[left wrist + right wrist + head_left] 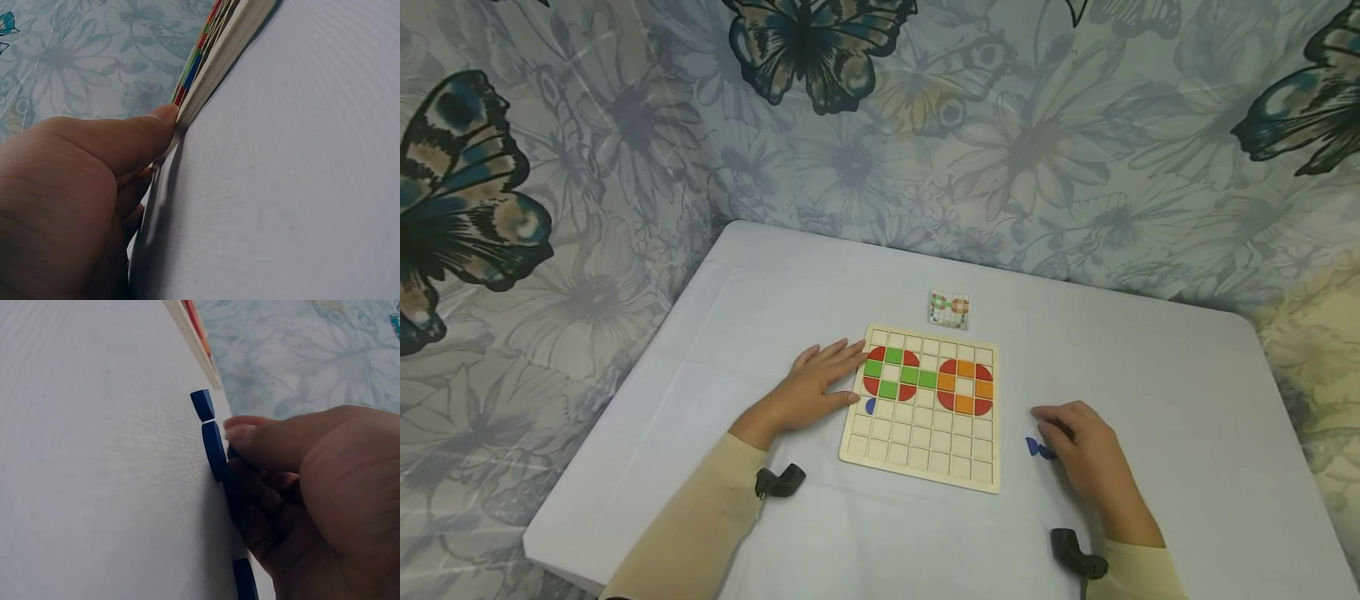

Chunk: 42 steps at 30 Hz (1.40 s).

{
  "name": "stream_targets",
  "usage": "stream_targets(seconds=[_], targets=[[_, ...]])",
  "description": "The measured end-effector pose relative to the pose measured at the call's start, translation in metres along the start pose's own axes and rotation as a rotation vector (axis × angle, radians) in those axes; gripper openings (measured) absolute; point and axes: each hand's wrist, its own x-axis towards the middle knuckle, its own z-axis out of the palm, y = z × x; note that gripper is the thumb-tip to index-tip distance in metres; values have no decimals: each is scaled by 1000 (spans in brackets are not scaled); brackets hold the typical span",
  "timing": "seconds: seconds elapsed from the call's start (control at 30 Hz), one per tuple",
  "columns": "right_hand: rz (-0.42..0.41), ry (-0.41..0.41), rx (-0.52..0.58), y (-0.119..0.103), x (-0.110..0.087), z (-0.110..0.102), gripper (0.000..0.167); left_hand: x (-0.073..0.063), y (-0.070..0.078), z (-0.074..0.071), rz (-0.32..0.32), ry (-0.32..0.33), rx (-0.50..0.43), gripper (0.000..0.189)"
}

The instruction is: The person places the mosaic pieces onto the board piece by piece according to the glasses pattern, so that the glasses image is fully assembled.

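Observation:
A square wooden grid board [910,458] lies on the table, with red, green and orange pieces forming two rounded rings joined by green squares. One blue piece [870,406] sits near its left edge. My left hand [808,387] rests at that edge, fingers spread, thumb [147,134] touching the board's side. To the board's right, my right hand [1086,446] is low over small blue pieces [214,450], thumb and fingertips close together. Dark blue shows just under the thumb tip; I cannot tell whether it is held. My palm and fingers partly hide other blue pieces.
Behind the board lies a small pattern card [950,309] with a similar coloured design. A white cloth [805,283] covers the table, which meets flower-and-butterfly-printed walls at the back and left. Dark wrist cameras [780,481] stick out from both sleeves.

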Motion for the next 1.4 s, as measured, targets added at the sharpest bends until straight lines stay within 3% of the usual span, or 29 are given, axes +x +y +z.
stream_targets(seconds=[0.27, 0.47, 0.63, 0.87, 1.03, 1.23, 1.4], targets=[[-23, 151, 39, 3, -2, -3, 18, 0, 1, -1, 2, -4, -5, 72], [49, 219, 98, -8, -2, -1, 20, -1, 2, -1, 2, -7, 4, 72], [101, 162, 197, -24, -2, 4, 25, -1, 2, -1, -1, -8, 9, 72], [64, 112, 299, -47, -5, 13, 22, -1, 3, -2, 0, -9, 7, 72], [60, 14, 393, -64, -4, 20, 21, -1, 3, -3, 0, -9, 5, 73], [128, -128, 607, -80, -4, 27, 29, -1, 2, -2, 2, -8, 2, 72], [131, -138, 741, -92, -6, 32, 31, 0, 0, -1, 2, -5, 1, 73]])
